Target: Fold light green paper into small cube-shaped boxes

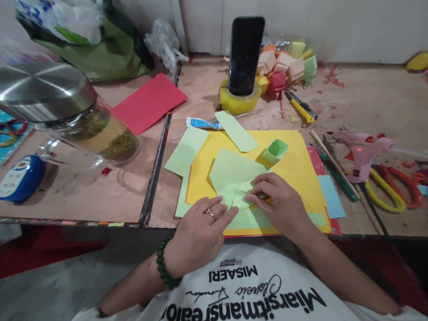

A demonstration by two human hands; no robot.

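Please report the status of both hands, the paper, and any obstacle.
Left hand and right hand both on light green paper. Paper creased at near edge, lying over yellow sheets. Small green paper tube close beyond right hand.

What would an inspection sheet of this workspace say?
Surface: brown tabletop, red marks toward the back.
Job's things: light green paper over yellow sheets; folded green piece beyond the right hand.
Clutter: phone upright in tape roll, lidded glass mug, yellow utility knife.
Hands: left hand resting on paper; right fingers touching it.
Cables: black cord near pink glue gun.
Surroundings: pale wall, green bag.
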